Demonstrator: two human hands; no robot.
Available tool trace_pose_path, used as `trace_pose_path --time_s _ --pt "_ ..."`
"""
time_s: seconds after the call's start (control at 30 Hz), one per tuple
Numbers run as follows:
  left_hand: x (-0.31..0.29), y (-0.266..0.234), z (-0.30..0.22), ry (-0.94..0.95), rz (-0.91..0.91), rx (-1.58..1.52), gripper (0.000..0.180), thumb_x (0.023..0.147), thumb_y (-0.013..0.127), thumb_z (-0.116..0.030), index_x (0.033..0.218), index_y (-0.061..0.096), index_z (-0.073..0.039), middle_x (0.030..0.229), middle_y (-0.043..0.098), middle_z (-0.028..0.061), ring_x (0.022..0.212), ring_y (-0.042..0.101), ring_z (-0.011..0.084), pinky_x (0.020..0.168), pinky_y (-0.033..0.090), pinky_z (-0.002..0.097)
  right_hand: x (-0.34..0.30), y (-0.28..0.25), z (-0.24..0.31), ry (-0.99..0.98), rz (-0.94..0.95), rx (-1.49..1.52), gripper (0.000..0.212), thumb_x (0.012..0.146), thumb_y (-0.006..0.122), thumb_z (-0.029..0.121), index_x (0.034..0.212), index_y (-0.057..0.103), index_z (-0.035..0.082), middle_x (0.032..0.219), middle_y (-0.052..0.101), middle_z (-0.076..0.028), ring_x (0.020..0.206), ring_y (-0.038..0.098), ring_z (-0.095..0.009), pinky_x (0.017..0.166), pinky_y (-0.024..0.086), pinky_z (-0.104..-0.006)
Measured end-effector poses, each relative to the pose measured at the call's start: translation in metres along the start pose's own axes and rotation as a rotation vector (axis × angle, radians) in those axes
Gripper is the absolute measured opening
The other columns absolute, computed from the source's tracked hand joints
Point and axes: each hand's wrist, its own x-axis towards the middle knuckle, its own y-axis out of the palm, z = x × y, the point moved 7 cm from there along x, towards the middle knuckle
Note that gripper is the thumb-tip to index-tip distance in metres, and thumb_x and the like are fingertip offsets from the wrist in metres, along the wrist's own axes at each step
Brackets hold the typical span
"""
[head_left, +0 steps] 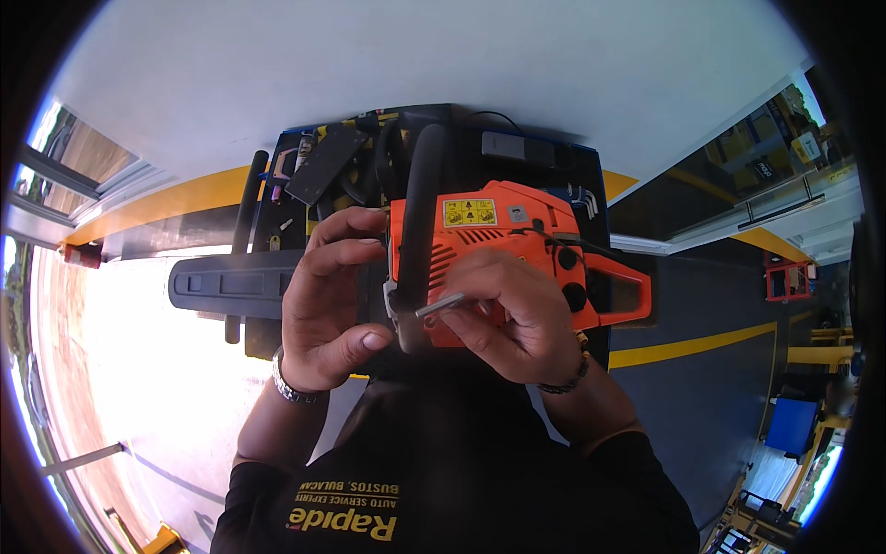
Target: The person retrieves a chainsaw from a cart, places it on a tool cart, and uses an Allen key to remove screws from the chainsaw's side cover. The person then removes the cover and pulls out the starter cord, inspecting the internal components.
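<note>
An orange chainsaw (535,201) lies across a dark cart top, its rear handle (628,288) to the right. A black bar cover (226,283) reaches out on the left, and the black front handle (423,208) arches over the body. My right hand (521,323) pinches a short silver metal rod (439,305) over the saw, beside the lower part of that handle. What the rod's inner end looks like is hidden by my fingers. At the left side of the saw, my left hand (323,305) is open with thumb and fingers apart, and nothing shows between them.
Behind the saw lie a dark flat rectangular device (328,164), a grey box (503,146) and a set of hex keys (583,200). A pale wall (434,55) rises beyond the cart. A red tool trolley (789,280) stands far right.
</note>
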Motion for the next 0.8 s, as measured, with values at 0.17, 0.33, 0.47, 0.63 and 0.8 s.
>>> trace_pose_path --time_s 0.17,0.33,0.47,0.63,0.8 --pt "-0.017 0.008 -0.026 0.147 0.129 0.603 0.081 0.073 0.097 -0.03 0.138 0.056 -0.004 0.141 0.052 0.0245 0.129 0.056 0.0344 0.102 0.05 0.0453 -0.005 -0.024 0.014 -0.152 -0.107 0.054 0.012 0.094 0.069 0.001 0.105 0.065 -0.001 0.094 0.069 -0.012 0.074 0.062 -0.012 0.061 0.045 -0.0233" --pt "-0.022 0.012 -0.019 0.102 0.131 0.572 0.091 0.069 0.098 -0.025 0.144 0.05 -0.003 0.135 0.056 0.0248 0.121 0.062 0.0347 0.098 0.053 0.0429 -0.001 -0.008 0.01 -0.068 0.02 -0.064 0.014 0.092 0.072 0.002 0.102 0.063 0.004 0.085 0.068 -0.007 0.073 0.065 -0.019 0.064 0.049 -0.03" --pt "-0.025 0.006 -0.015 0.083 0.125 0.536 0.091 0.069 0.098 -0.025 0.144 0.051 -0.003 0.136 0.056 0.0229 0.12 0.062 0.0317 0.095 0.054 0.0399 -0.006 0.004 -0.001 0.003 0.028 -0.152 0.013 0.091 0.073 0.003 0.101 0.064 0.004 0.085 0.066 -0.007 0.074 0.066 -0.021 0.064 0.05 -0.0332" --pt "-0.026 -0.001 -0.016 0.054 0.118 0.495 0.087 0.07 0.098 -0.026 0.142 0.053 -0.003 0.136 0.056 0.0209 0.117 0.062 0.0276 0.091 0.053 0.0365 -0.005 0.006 0.002 -0.052 0.047 -0.194 0.013 0.091 0.072 0.004 0.102 0.066 0.005 0.089 0.068 -0.006 0.075 0.065 -0.02 0.064 0.049 -0.0317" --pt "-0.025 0.0 -0.014 0.025 0.173 0.512 0.085 0.073 0.097 -0.029 0.141 0.054 -0.003 0.136 0.057 0.0199 0.116 0.062 0.0261 0.092 0.053 0.0357 -0.002 0.014 0.017 -0.188 0.109 -0.262 0.015 0.089 0.072 0.003 0.102 0.065 0.006 0.091 0.068 -0.006 0.077 0.067 -0.024 0.067 0.053 -0.0339"
